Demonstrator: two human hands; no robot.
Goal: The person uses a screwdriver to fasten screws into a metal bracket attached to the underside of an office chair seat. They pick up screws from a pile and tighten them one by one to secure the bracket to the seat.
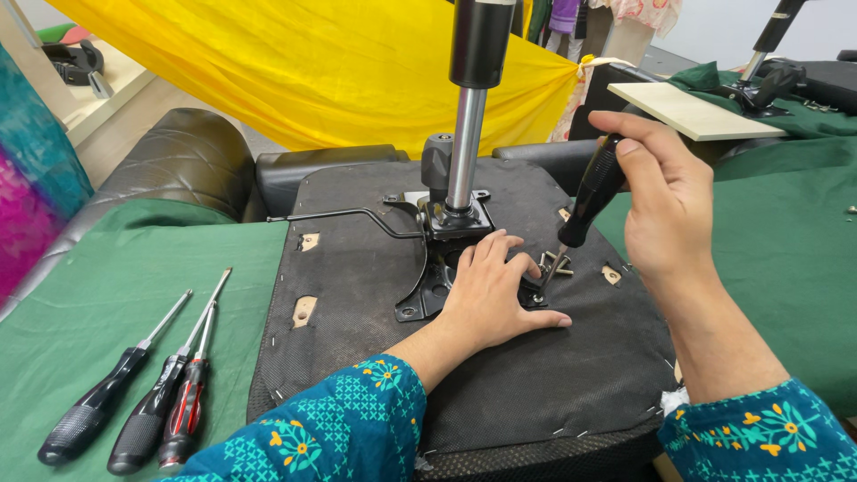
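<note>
An upturned office chair seat (pixel 357 295) lies on the green cloth, its black underside facing up. A black metal mechanism plate (pixel 428 286) with a chrome gas cylinder (pixel 466 147) stands at its middle. My left hand (pixel 495 290) lies flat on the plate's right part, fingers spread. My right hand (pixel 665 201) grips the black handle of a screwdriver (pixel 589 192), held tilted, its tip down at a screw beside my left fingers. A few loose bolts (pixel 558 263) lie by the tip.
Three screwdrivers (pixel 147 384) with black and red handles lie on the green cloth (pixel 107 295) at the left. A thin lever rod (pixel 339 214) juts left from the mechanism. A yellow sheet (pixel 295 62) hangs behind. A pale board (pixel 692 112) and another chair base (pixel 768 85) sit at the back right.
</note>
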